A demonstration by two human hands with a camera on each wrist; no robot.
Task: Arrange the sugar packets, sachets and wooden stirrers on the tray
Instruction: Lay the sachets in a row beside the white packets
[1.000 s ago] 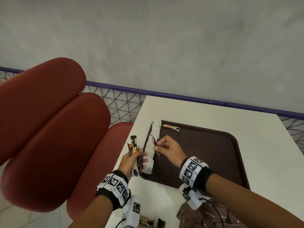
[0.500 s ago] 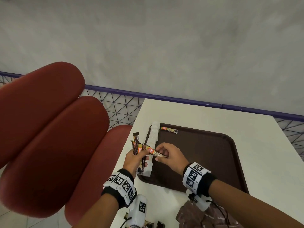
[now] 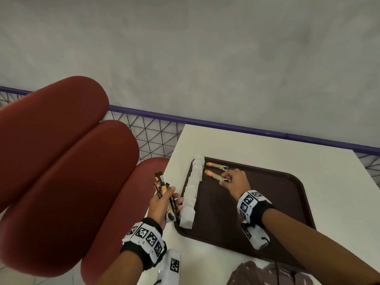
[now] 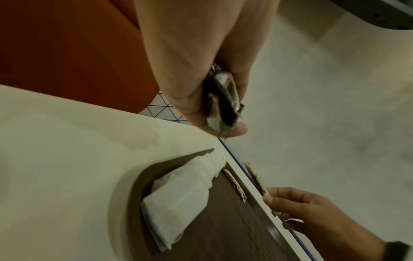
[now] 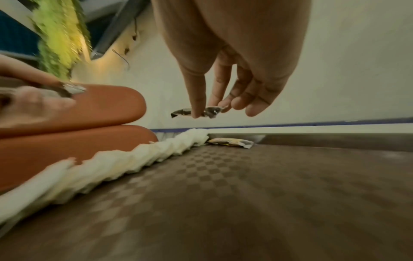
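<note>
Three red seat cushions [image 3: 67, 161] fill the left of the scene, beside one white bench [image 3: 257, 153] that stands against a grey wall. One dark brown tray [image 3: 267, 202] lies on the bench. Along the tray's left rim runs one row of white packets [image 3: 192, 190], overlapping from the near corner to the far corner; the count is roughly eight or nine, the far ones too crowded to tell apart. One sachet [image 3: 217, 165] lies flat at the tray's far left, just right of the row's far end. A second sachet [image 3: 216, 175] sits just near of it and roughly parallel, held slightly above the tray floor by its right end. The right hand [image 3: 236, 183] holds that end, its fingers [image 5: 198, 98] pinched on it between thumb and forefinger, the others loosely bent and free. The left hand [image 3: 162, 204] is off the tray's left edge, over the bench edge, its fingers [image 4: 236, 88] curled tight round a bunch [image 3: 164, 194] of several more sachets standing upright; at least three tops show, the full number hidden in the grip.
</note>
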